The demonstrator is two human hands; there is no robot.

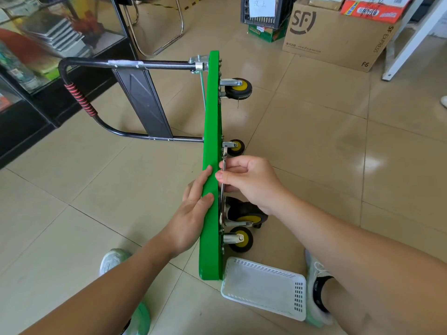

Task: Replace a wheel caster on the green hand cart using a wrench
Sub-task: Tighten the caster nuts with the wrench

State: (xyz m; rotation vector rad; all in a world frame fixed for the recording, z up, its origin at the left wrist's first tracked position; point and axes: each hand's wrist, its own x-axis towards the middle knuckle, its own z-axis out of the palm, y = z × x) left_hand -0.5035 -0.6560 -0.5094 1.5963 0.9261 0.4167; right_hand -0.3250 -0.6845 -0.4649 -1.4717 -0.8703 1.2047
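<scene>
Green cart [212,117] could tip if the spread left grip [193,211] lets go; right grip [249,182] pinches the wrench [225,154] beside it.

beige tiled floor [314,146], cardboard box [338,35], glass cabinet [48,44]
</scene>
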